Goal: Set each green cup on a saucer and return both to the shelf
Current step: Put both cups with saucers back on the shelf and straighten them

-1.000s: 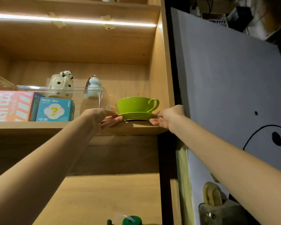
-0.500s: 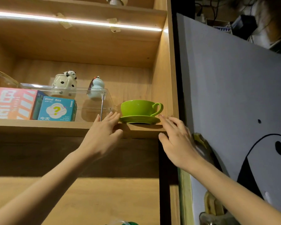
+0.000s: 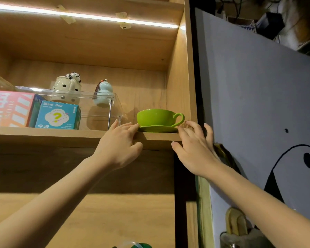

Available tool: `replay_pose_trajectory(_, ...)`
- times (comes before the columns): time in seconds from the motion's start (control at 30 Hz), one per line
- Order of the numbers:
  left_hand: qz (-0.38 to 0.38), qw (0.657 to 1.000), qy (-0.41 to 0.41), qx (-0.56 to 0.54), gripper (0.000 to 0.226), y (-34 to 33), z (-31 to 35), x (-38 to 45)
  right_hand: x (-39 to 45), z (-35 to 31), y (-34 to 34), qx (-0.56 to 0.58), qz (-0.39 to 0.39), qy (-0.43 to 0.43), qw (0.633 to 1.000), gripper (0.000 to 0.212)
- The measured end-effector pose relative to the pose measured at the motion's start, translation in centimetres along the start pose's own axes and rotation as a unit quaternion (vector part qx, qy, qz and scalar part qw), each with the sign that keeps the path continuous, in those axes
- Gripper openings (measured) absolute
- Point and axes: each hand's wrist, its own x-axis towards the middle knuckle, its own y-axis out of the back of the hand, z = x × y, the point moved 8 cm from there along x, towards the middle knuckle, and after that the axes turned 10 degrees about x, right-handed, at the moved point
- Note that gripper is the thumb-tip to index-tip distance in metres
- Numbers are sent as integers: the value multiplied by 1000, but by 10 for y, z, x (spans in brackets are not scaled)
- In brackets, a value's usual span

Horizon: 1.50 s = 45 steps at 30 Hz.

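Since a second ago both hands have let go of the saucer and drawn back toward the shelf's front edge, and the cup and saucer now stand on their own. The green cup (image 3: 157, 116) sits upright on its green saucer (image 3: 157, 129), handle pointing right, at the right end of the shelf (image 3: 43, 136), just beside the cabinet's side wall and to the right of the clear plastic box (image 3: 100, 111). The left hand (image 3: 118, 145) is open, its grip empty, fingertips resting at or touching the saucer's left rim; the right hand (image 3: 193, 149) is likewise open and empty, its fingers spread just beside the saucer's right rim below the handle. Holding both hands flat on either side like this looks like a final steadying or nudging of the saucer back from the edge, so the pair sits square and does not slide off. This set appears placed; whether another cup remains cannot be told here.
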Motion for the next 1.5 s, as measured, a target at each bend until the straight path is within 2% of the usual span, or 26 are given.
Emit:
replay_pose_trajectory(0.13,-20,1000,-1,-12,82,-1,1,-1,2,0,2,0,-13,-14,1000,47)
replay_pose_trajectory(0.23,-77,990,52,-111,75,2,-7,3,1,-3,2,-11,-27,-31,999,49)
replay_pose_trajectory(0.33,-146,976,77,-143,71,12,-11,5,-2,-8,4,-19,-50,-44,998,51)
replay_pose_trajectory(0.47,-228,945,96,-216,47,27,-6,-6,-8,-24,25,42,-64,-44,996,47)
replay_pose_trajectory(0.57,-211,916,128,-315,42,43,-10,-13,-18,-39,42,133,-52,-36,989,48)
replay_pose_trajectory(0.7,-169,906,146,-361,33,58,-8,-40,-45,-59,48,277,-55,-38,958,42)
replay_pose_trajectory(0.83,-118,893,172,-398,26,55,-6,-90,-88,-82,26,353,-83,-49,930,44)
replay_pose_trajectory(1.0,-98,922,194,-320,37,27,-17,-166,-144,-106,-10,410,-128,-77,900,47)
replay_pose_trajectory(1.13,-121,901,231,-346,54,0,-12,-236,-194,-125,-44,430,-172,-113,879,50)
replay_pose_trajectory(1.23,-152,873,270,-376,59,-18,-9,-291,-238,-140,-74,449,-219,-153,852,52)
replay_pose_trajectory(1.4,-219,834,338,-377,52,-45,-6,-390,-325,-162,-122,461,-301,-208,809,48)
replay_pose_trajectory(1.5,-253,815,374,-363,47,-57,-2,-450,-383,-169,-145,440,-342,-233,797,49)
